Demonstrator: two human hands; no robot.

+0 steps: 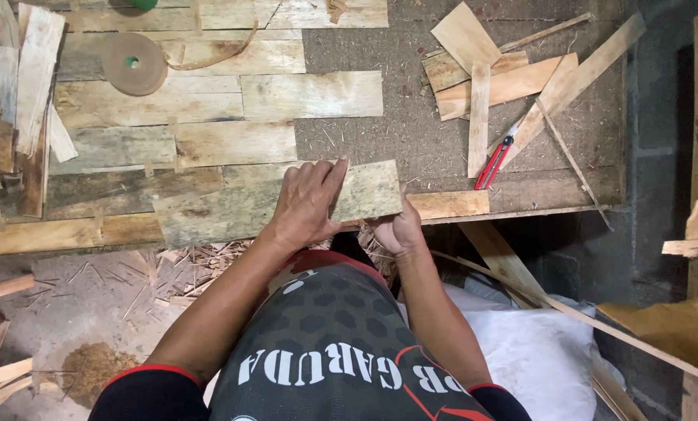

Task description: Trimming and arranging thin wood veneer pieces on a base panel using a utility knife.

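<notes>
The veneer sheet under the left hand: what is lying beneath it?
The veneer sheet lies on other wood sheets of the table. The left hand presses on top; the right hand grips its near edge. What lies directly beneath is covered.

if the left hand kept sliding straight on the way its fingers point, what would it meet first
The left hand lies flat on a greyish veneer sheet, fingers pointing up and slightly right. Past that sheet's far edge, it would probably first meet the bare fibreboard table top.
</notes>
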